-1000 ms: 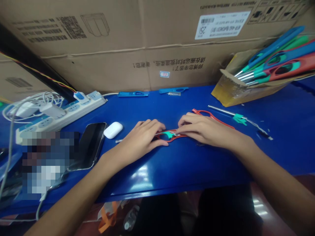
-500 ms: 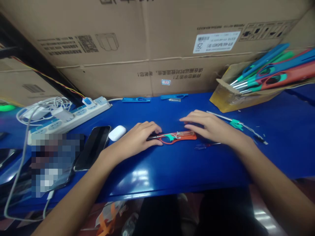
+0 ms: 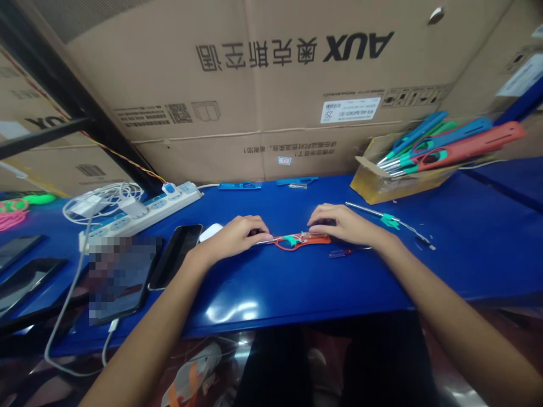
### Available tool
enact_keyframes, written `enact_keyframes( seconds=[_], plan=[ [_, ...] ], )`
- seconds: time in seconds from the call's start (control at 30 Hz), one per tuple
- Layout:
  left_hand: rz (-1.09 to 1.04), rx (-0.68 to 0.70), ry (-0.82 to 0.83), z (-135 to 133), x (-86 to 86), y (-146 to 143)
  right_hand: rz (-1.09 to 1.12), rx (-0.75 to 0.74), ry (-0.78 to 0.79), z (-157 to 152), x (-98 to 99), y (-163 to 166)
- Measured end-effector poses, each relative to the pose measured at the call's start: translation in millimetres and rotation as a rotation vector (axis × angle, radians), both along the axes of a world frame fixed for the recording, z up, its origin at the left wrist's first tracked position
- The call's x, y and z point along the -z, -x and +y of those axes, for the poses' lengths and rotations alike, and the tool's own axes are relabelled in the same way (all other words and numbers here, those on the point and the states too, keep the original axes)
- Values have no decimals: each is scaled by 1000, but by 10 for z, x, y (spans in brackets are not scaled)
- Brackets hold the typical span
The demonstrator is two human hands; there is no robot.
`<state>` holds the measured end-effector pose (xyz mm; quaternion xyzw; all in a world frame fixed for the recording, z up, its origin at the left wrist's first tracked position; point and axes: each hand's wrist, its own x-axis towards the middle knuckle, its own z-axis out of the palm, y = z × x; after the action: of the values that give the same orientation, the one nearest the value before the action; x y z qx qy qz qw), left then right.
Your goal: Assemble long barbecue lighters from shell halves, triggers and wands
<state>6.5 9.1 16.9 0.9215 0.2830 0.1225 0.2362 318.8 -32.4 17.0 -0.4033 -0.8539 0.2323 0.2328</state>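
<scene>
An opened long-nosed lighter (image 3: 297, 242) lies on the blue table, its orange-red half shell showing a green trigger (image 3: 290, 242) and thin white wires. My left hand (image 3: 241, 234) pinches its metal tube at the left end, thumb and fingers closed. At the other end, my right hand (image 3: 339, 221) has curled fingers brought together on the clear tank (image 3: 313, 236) inside the shell; the exact contact is partly hidden. Just right of the shell lies a screwdriver with a clear, reddish handle (image 3: 340, 254). Beyond my right wrist rests another metal tube with a green trigger (image 3: 389, 220) and a wire.
Blue shell halves (image 3: 240, 186) lie along the back by the cardboard box (image 3: 212, 107). An open carton (image 3: 373, 189) of assembled lighters stands back right. To the left are a power strip (image 3: 139, 215), cables, a white case (image 3: 211, 232) and several phones (image 3: 176, 254).
My right hand has come in to the lighter's right end, its fingers closing there. My left hand stays at the tube. The camera view has tilted up, showing more of the box.
</scene>
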Motion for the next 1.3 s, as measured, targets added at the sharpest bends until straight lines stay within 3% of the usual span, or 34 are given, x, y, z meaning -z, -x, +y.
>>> enact_keyframes(
  seconds=[0.17, 0.4, 0.77, 0.97, 1.3],
  plan=[
    [-6, -9, 11, 13, 23, -5, 6, -53, 52, 1, 38, 55],
    [-38, -33, 36, 8, 26, -15, 72, -14, 215, 13, 70, 51],
    [-82, -28, -216, -395, 141, -501, 58, 21, 196, -7, 76, 89],
    [-90, -28, -208, -344, 241, -496, 95, 19, 238, -36, 64, 120],
    [-178, -42, -117, -302, 277, -512, 44, -86, 151, -10, 85, 81]
  ],
)
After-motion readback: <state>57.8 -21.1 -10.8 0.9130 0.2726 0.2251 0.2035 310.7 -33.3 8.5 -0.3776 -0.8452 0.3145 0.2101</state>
